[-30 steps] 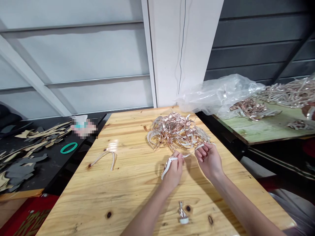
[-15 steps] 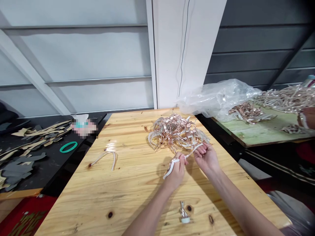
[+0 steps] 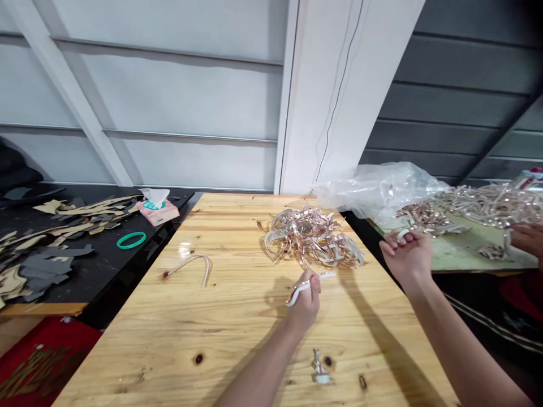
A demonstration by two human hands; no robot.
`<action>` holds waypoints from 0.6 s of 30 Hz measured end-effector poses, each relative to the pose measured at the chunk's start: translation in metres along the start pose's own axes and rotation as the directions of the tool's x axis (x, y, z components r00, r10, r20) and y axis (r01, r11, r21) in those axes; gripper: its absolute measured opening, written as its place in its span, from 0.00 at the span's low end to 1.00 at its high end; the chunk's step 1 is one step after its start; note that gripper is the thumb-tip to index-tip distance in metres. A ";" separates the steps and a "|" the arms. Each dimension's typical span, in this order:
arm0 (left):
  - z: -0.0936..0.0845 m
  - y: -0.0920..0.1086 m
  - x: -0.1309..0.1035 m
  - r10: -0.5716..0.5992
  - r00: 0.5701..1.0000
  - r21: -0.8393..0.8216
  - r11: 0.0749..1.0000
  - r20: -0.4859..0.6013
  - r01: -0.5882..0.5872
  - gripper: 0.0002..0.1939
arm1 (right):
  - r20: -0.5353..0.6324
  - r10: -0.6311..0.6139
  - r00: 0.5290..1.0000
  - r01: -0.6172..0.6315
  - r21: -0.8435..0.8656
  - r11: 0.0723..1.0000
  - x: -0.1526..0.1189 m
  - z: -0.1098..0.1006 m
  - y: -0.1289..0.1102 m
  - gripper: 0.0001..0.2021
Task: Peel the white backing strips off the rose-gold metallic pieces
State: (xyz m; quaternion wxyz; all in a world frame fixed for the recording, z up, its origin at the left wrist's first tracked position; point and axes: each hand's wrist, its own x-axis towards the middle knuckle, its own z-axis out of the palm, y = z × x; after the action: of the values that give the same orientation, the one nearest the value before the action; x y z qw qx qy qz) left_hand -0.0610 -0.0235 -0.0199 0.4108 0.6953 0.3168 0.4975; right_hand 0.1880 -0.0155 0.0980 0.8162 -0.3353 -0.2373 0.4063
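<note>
My left hand [image 3: 306, 299] is closed around several narrow white and rose-gold strips [image 3: 300, 291], whose ends stick out on both sides of the fist. Off to the right, over the table's edge, my right hand [image 3: 408, 257] has its fingers curled, with a short end of white strip [image 3: 402, 234] showing between them. Beyond my left hand lies a tangled pile of shiny rose-gold and white strips [image 3: 307, 232]. One bent strip [image 3: 207, 268] rests alone at the left. Nearer me is a small bundle of strips [image 3: 320, 370] with a pale band at its bottom end.
The wooden table [image 3: 237, 339] stands between a black table [image 3: 102, 254] bearing scraps, a green ring [image 3: 131, 240] and a tissue box [image 3: 161, 212], and a green board [image 3: 458, 249] with more strips. A clear plastic bag [image 3: 382, 183] bridges the gap. A co-worker's hand [image 3: 528, 237] is at the right.
My right hand has moved right, away from my left, and its fingers have curled in. The strip no longer stretches between my hands. A co-worker's hand has come into view; the view has shifted.
</note>
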 end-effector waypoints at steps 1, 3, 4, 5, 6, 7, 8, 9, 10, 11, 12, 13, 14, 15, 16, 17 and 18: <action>0.000 -0.002 0.003 -0.023 0.999 -0.028 0.999 -0.043 0.021 0.19 | 0.041 0.027 0.999 -0.024 -0.068 0.997 -0.011 -0.002 -0.006 0.10; 0.000 -0.006 0.010 -0.045 0.994 -0.089 0.995 -0.096 0.036 0.19 | 0.154 -0.003 0.988 0.068 -0.418 0.906 -0.046 -0.006 -0.005 0.08; 0.000 -0.007 0.012 -0.054 0.991 -0.117 0.992 -0.124 0.040 0.20 | 0.221 -0.060 0.973 0.183 -0.595 0.783 -0.067 -0.009 0.001 0.10; 0.000 -0.008 0.015 -0.066 0.985 -0.140 0.989 -0.159 0.044 0.20 | 0.313 -0.075 0.947 0.289 -0.722 0.629 -0.091 -0.012 0.010 0.10; -0.001 -0.008 0.018 -0.080 0.977 -0.161 0.986 -0.199 0.048 0.20 | 0.435 -0.028 0.900 0.395 -0.788 0.472 -0.114 -0.015 0.020 0.12; -0.003 -0.009 0.022 -0.097 0.964 -0.184 0.982 -0.248 0.051 0.21 | 0.556 0.033 0.831 0.515 -0.789 0.336 -0.136 -0.019 0.031 0.15; -0.006 -0.010 0.026 -0.119 0.944 -0.209 0.976 -0.306 0.055 0.21 | 0.685 0.128 0.717 0.651 -0.724 0.228 -0.156 -0.023 0.043 0.22; -0.011 -0.012 0.031 -0.142 0.918 -0.239 0.970 -0.370 0.054 0.22 | 0.795 0.242 0.556 0.788 -0.597 0.152 -0.173 -0.028 0.055 0.27; -0.018 -0.013 0.037 -0.171 0.883 -0.278 0.959 -0.437 0.049 0.23 | 0.851 0.307 0.426 0.879 -0.470 0.081 -0.187 -0.033 0.066 0.32; -0.027 -0.016 0.043 -0.205 0.837 -0.322 0.946 -0.507 0.036 0.24 | 0.882 0.332 0.336 0.934 -0.357 0.003 -0.197 -0.038 0.077 0.34; -0.038 -0.018 0.049 -0.235 0.786 -0.370 0.929 -0.572 0.009 0.24 | 0.893 0.340 0.295 0.955 -0.282 -0.088 -0.205 -0.044 0.087 0.35; -0.051 -0.021 0.055 -0.263 0.722 -0.416 0.909 -0.640 -0.037 0.23 | 0.901 0.335 0.277 0.957 -0.229 -0.175 -0.210 -0.050 0.096 0.36; -0.065 -0.023 0.060 -0.293 0.644 -0.453 0.887 -0.706 -0.094 0.22 | 0.901 0.336 0.274 0.948 -0.194 -0.253 -0.213 -0.056 0.104 0.35; -0.079 -0.026 0.064 -0.302 0.590 -0.458 0.879 -0.748 -0.131 0.19 | 0.900 0.333 0.281 0.933 -0.174 -0.316 -0.215 -0.063 0.110 0.35; -0.094 -0.028 0.067 -0.312 0.547 -0.461 0.874 -0.777 -0.155 0.17 | 0.902 0.324 0.287 0.919 -0.164 -0.357 -0.217 -0.069 0.115 0.35; -0.108 -0.031 0.069 -0.324 0.504 -0.462 0.869 -0.801 -0.176 0.15 | 0.900 0.317 0.298 0.910 -0.167 -0.380 -0.218 -0.074 0.118 0.35; -0.120 -0.034 0.071 -0.339 0.467 -0.467 0.864 -0.817 -0.189 0.13 | 0.898 0.313 0.310 0.906 -0.179 -0.384 -0.218 -0.079 0.120 0.35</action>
State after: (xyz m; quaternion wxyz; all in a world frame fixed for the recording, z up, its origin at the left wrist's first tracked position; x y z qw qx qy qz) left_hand -0.1551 0.0830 0.0011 0.3741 0.1925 0.3741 0.8265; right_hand 0.0580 -0.1694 -0.0675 0.1191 -0.4441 -0.8608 -0.2183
